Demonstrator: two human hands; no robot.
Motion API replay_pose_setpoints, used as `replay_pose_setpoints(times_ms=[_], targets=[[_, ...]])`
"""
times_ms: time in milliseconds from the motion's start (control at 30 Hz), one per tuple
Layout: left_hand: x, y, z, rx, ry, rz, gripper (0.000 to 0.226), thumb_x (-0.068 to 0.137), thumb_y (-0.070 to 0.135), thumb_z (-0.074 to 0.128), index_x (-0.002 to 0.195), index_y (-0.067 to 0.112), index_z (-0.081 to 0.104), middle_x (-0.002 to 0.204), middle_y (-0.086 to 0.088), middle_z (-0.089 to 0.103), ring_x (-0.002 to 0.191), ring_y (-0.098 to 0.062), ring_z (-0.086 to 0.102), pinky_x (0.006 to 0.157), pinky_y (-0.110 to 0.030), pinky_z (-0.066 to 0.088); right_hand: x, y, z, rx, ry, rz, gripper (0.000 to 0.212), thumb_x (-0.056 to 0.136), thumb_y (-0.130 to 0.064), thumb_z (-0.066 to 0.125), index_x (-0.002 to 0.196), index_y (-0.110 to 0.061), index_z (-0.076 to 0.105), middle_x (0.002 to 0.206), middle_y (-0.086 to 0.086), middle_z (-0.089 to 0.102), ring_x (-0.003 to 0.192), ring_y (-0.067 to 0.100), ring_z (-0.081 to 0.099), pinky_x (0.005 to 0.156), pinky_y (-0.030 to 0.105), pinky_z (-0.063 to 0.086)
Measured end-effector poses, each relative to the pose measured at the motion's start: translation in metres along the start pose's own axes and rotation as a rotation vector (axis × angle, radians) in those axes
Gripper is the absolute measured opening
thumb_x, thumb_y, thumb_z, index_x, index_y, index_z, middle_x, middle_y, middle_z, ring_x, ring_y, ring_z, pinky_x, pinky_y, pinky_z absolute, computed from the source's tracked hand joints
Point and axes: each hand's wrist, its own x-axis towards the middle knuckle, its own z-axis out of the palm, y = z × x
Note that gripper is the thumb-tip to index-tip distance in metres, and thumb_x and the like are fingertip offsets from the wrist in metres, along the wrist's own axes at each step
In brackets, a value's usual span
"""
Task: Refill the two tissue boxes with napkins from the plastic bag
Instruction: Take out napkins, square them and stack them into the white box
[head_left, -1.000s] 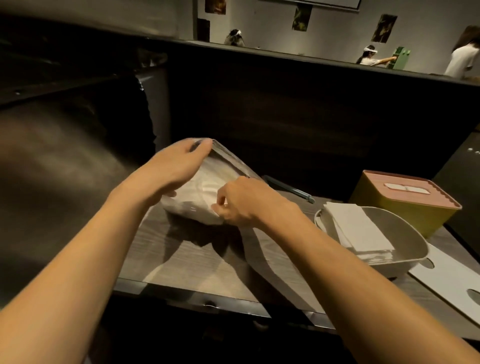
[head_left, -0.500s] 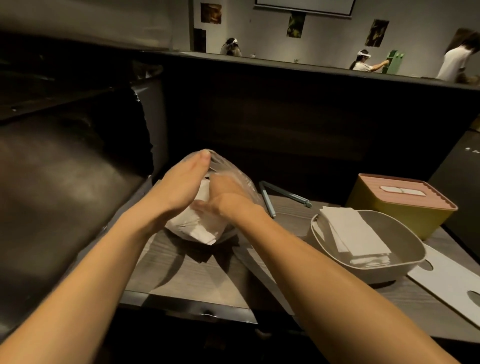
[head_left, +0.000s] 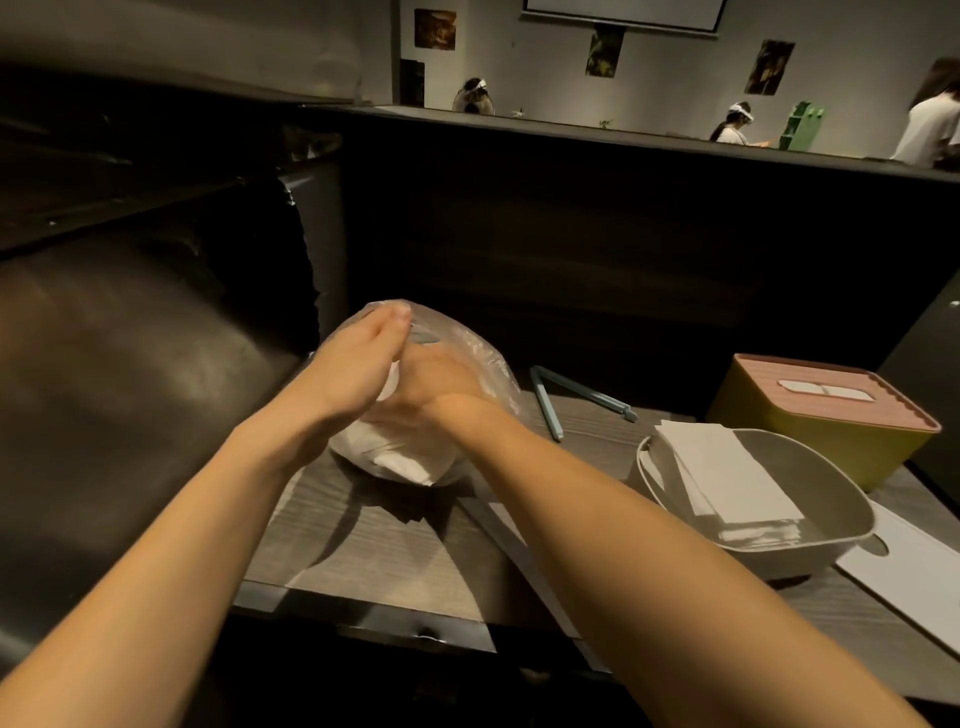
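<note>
**Both hands at the napkin bag on the wooden table**

We see the clear plastic bag (head_left: 467, 358) standing on the grey wood-grain table (head_left: 395, 551), towards its far left corner, with a wad of white napkins (head_left: 405, 457) showing through its lower part. Our left hand (head_left: 358, 358) lies against the bag's left side and top, fingers straight and pressed together, their tips reaching the bag's upper edge. Our right hand (head_left: 436, 379) reaches in just beside it; its fingers are hidden behind the left hand and the plastic, so we cannot tell whether they are curled round napkins or lie flat.

To the right of the bag, a blue-grey clip (head_left: 566, 395) lies open in a V on the table. Further right stands the grey tissue box (head_left: 831, 545), open at the top, with a stack of white napkins (head_left: 727, 478) lying inside it. Behind that sits the yellow tissue box (head_left: 779, 421), its pink lid (head_left: 831, 389) on, a slot in the middle. A white flat lid (head_left: 904, 566) with cut-outs lies on the table just beside the grey box, at the right edge.
</note>
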Motion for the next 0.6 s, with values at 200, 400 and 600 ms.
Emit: replay_pose_setpoints(times_ms=[200,400,600], targets=[[-0.013,0.014,0.004,0.007,0.061,0.053,0.032,0.104,0.029,0.052,0.102,0.005,0.074,0.097,-0.009,0.070,0.092,-0.009,0.062,0.080,-0.030,0.047,-0.012,-0.013,-0.019,0.166,0.049,0.099,0.038,0.105,-0.020,0.054,0.141,-0.008,0.054,0.139,0.017,0.059,0.130,0.035,0.055,0.103,0.043,0.043],[-0.054,0.029,0.007,-0.360,-0.495,-0.080,0.032,0.083,0.026,0.053,0.064,0.002,0.064,0.059,-0.009,0.060,0.044,-0.013,0.048,0.044,-0.021,0.036,-0.036,-0.012,-0.042,0.841,0.020,0.332,0.035,0.101,-0.015,0.060,0.132,0.003,0.058,0.108,0.018,0.065,0.100,0.028,0.059,0.084,0.039,0.054],[-0.079,0.000,0.056,-0.229,-0.960,-0.365,0.024,0.075,0.012,0.064,0.087,0.010,0.084,0.097,-0.015,0.078,0.082,-0.016,0.072,0.084,-0.028,0.050,-0.056,0.001,-0.034,1.159,-0.068,0.542,0.043,0.091,-0.016,0.076,0.129,-0.008,0.057,0.112,0.017,0.073,0.100,0.029,0.073,0.088,0.043,0.062]])
